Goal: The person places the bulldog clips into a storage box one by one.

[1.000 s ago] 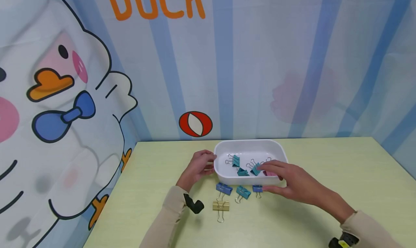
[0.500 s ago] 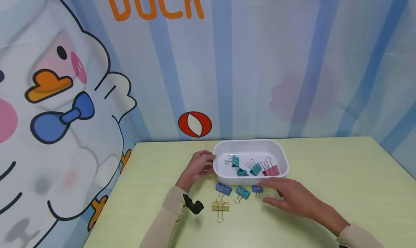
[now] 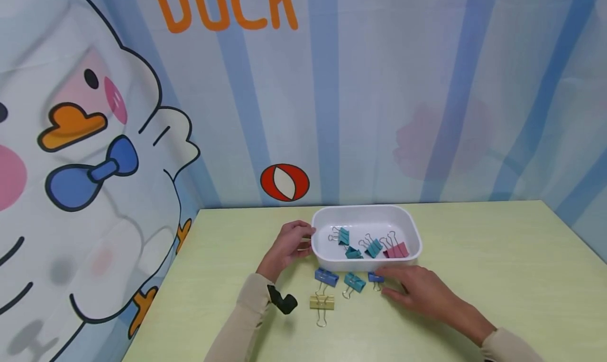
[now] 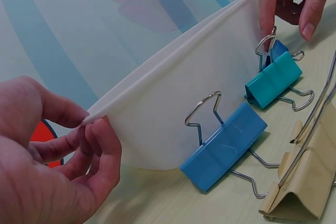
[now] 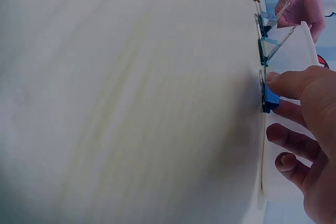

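Note:
My left hand pinches the left rim of a white plastic tray between thumb and fingers. At the tray's front right, my right hand reaches to a small blue binder clip. Its index fingertip is at that clip, while the thumb stands apart from it in the left wrist view. A teal binder clip, a larger blue binder clip and a gold binder clip lie on the table left of it. Inside the tray are several teal binder clips and a pink binder clip.
The pale yellow table runs back to a striped blue curtain with cartoon prints. The row of loose clips sits close along the tray's front wall, the gold one nearest the person.
My right hand has left the tray's inside, uncovering the pink binder clip, and come down to the small blue clip in front. The left hand has stayed on the rim.

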Demonstrator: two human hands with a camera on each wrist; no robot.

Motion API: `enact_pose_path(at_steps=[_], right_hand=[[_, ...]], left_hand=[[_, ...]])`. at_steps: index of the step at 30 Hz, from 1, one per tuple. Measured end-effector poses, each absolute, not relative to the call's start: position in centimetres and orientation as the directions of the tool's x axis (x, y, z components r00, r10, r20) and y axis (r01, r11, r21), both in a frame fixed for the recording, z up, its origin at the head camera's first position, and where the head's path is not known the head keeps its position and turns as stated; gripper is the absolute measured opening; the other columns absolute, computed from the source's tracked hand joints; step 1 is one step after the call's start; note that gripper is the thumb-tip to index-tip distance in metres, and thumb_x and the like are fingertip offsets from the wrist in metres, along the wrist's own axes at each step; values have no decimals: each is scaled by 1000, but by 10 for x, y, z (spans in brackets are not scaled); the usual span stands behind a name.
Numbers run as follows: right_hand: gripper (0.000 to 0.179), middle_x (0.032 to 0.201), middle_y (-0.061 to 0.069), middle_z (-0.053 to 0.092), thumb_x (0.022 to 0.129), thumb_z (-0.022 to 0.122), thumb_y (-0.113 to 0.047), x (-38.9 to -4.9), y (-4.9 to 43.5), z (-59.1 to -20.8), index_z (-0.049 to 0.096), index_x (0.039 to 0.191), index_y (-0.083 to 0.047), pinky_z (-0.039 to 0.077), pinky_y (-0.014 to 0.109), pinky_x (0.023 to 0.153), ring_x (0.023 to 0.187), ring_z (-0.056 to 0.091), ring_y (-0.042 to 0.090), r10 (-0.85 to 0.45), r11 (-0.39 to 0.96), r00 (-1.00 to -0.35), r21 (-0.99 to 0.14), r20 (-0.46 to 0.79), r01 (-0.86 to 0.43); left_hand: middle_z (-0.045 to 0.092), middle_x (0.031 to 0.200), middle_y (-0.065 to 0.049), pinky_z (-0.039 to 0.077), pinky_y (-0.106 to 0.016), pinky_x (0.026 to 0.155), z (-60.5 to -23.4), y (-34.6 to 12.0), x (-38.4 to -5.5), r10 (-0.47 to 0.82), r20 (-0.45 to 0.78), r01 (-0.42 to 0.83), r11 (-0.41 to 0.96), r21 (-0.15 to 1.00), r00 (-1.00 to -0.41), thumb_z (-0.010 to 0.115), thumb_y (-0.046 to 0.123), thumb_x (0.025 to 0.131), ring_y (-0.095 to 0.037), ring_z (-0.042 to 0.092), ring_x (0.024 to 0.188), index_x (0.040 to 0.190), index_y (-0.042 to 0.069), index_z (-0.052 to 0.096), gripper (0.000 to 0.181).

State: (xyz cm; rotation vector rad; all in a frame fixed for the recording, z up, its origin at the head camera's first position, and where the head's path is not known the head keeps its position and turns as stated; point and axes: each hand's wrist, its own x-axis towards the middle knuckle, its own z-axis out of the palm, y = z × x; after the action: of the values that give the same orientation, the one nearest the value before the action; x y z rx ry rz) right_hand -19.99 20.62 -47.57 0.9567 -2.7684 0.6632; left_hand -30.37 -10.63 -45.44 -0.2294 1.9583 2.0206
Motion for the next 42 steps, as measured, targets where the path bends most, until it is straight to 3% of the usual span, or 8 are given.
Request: enact_pose_path(at_steps=[4, 8, 15, 24, 32, 42], right_hand=[[33, 118, 2, 76, 90, 82, -18, -200, 204, -479, 76, 122, -15, 59, 40, 83, 96, 71, 17, -536, 716, -800, -357, 270, -600], [31, 116, 3, 76, 88, 83, -15, -200, 202, -482, 76, 118, -13, 58, 49, 90, 106, 72, 25, -534, 715, -794, -346, 291, -608], [19, 108, -1, 73, 87, 84, -14, -199, 199, -486, 79, 105, -16, 60, 42, 85, 98, 70, 18, -550, 711, -769, -302, 324, -636], [19, 104, -4, 71, 85, 86, -13, -198, 199, -489, 77, 101, -17, 61, 39, 80, 92, 67, 14, -545, 708, -762, -294, 350, -642], [18, 105, -4, 73, 87, 84, -14, -196, 198, -486, 76, 103, -18, 60, 41, 83, 92, 67, 14, -540, 728, -790, -309, 290, -611], [15, 99, -11, 71, 87, 84, -18, -195, 201, -466, 77, 100, -21, 60, 37, 78, 89, 67, 10, -603, 697, -766, -320, 221, -641]], left_hand=[[65, 117, -19, 58, -29, 73, -455, -106, -303, 113, -329, -332, -9, 943, -938, 63, 17, 102, -25, 64, 89, 120, 5, 62, 22], [65, 118, -19, 58, -29, 73, -455, -106, -303, 109, -328, -331, -7, 944, -938, 63, 17, 102, -25, 64, 89, 120, 5, 62, 22], [65, 117, -19, 58, -28, 72, -455, -106, -303, 114, -329, -332, -9, 943, -937, 63, 17, 101, -24, 64, 86, 119, 5, 62, 22], [65, 117, -19, 58, -29, 72, -455, -107, -303, 119, -331, -335, -14, 942, -936, 63, 17, 101, -24, 64, 87, 119, 5, 61, 22], [65, 117, -19, 58, -28, 71, -456, -107, -302, 121, -325, -330, -16, 944, -938, 63, 17, 102, -25, 64, 87, 119, 5, 61, 21], [65, 118, -20, 58, -27, 70, -454, -106, -303, 124, -324, -329, -21, 944, -938, 62, 17, 102, -24, 63, 86, 119, 4, 62, 22]])
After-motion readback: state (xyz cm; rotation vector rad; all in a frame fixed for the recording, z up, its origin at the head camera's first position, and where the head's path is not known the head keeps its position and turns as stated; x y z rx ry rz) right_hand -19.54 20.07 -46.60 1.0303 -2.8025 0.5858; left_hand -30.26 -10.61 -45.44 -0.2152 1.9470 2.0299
